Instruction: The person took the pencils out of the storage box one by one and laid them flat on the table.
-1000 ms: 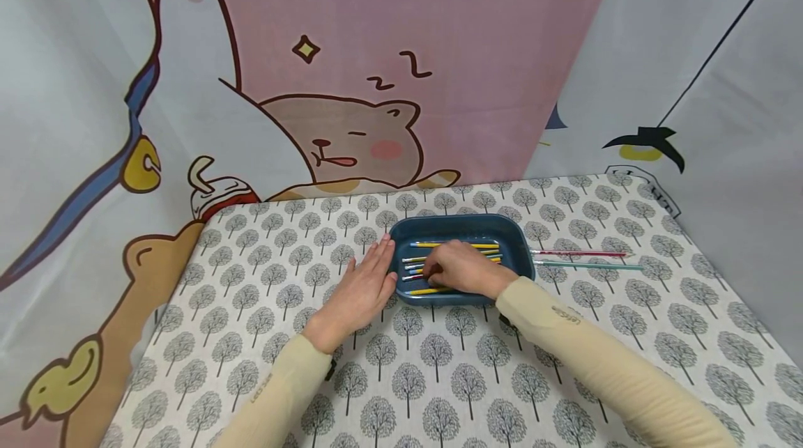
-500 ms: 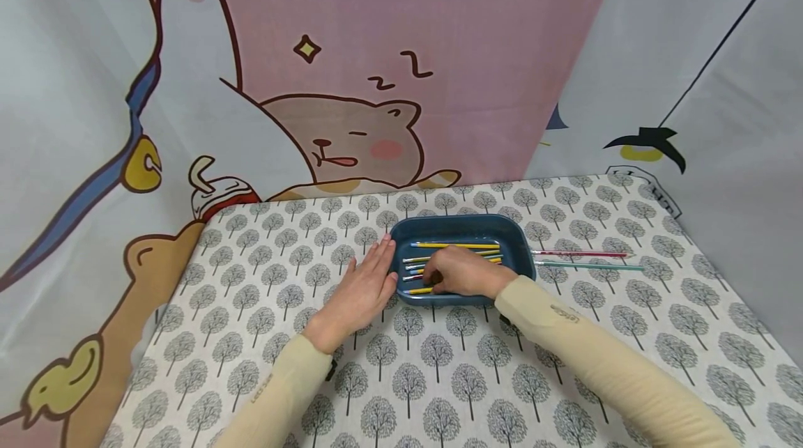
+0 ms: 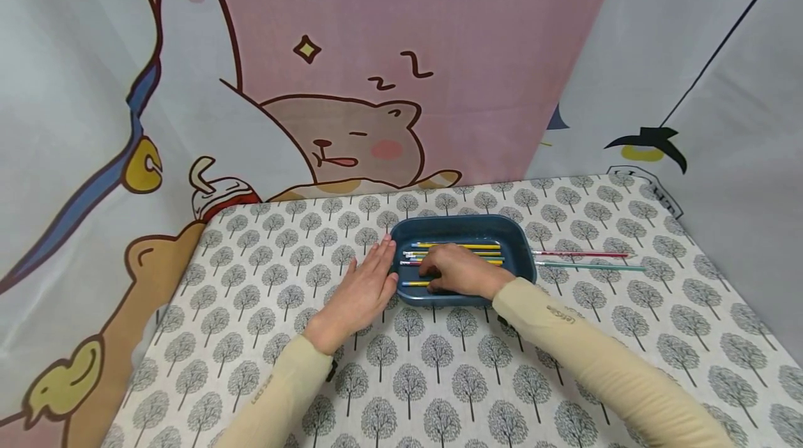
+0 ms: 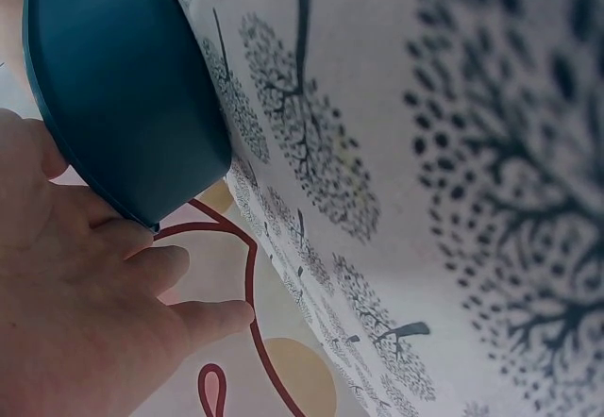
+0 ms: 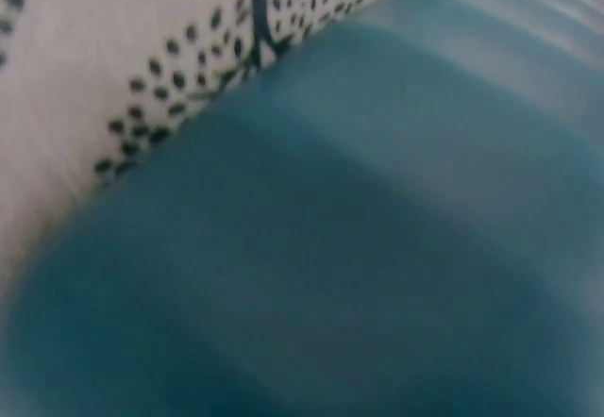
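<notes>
A dark blue rectangular tray (image 3: 461, 299) stands on the table with several pencils (image 3: 410, 263) lying lengthwise inside. Most of them sit close together toward the far side; a yellow pencil (image 3: 415, 283) lies apart, nearer the front wall. My right hand (image 3: 464, 270) reaches into the tray from the right, fingers bent down among the pencils. Its palm side is hidden, so any grip cannot be seen. My left hand (image 3: 360, 291) rests against the tray's left end, fingers extended. In the left wrist view, the left fingers (image 4: 156, 266) touch the tray's outer wall (image 4: 132, 87).
A red-handled paintbrush (image 3: 580, 253) and a green-handled paintbrush (image 3: 590, 266) lie on the table right of the tray. A white cloth with a tree print (image 3: 408, 382) covers the table. A curtain with cartoon animals (image 3: 489, 72) hangs behind.
Several pencils have shifted toward the tray's far side and lie closer together. The front yellow pencil has moved slightly away from the front wall. My left hand has stayed in place.
</notes>
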### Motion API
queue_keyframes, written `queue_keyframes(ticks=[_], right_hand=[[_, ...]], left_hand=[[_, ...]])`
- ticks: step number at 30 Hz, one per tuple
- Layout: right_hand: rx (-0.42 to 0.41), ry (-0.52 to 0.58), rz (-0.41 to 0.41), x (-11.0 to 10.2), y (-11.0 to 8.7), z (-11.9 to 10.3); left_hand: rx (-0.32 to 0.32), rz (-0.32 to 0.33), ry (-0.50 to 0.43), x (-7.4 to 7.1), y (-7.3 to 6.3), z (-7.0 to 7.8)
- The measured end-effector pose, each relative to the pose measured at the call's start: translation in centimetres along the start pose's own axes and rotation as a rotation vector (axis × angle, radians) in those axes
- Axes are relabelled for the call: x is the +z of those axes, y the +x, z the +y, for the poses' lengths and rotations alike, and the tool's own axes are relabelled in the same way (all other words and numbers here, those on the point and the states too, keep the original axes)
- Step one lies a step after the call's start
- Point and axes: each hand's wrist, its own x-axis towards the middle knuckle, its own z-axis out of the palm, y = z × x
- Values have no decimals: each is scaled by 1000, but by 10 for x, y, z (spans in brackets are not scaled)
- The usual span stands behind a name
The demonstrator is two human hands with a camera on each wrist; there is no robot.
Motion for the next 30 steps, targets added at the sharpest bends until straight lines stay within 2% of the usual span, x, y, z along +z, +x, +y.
queue_keyframes(ticks=[22, 30], right_hand=[[-12, 55, -1, 1, 0, -1], [3, 103, 31, -2, -4, -1]], left_hand=[[1, -11, 14, -1, 0, -1], [4, -8, -3, -1, -1, 0]])
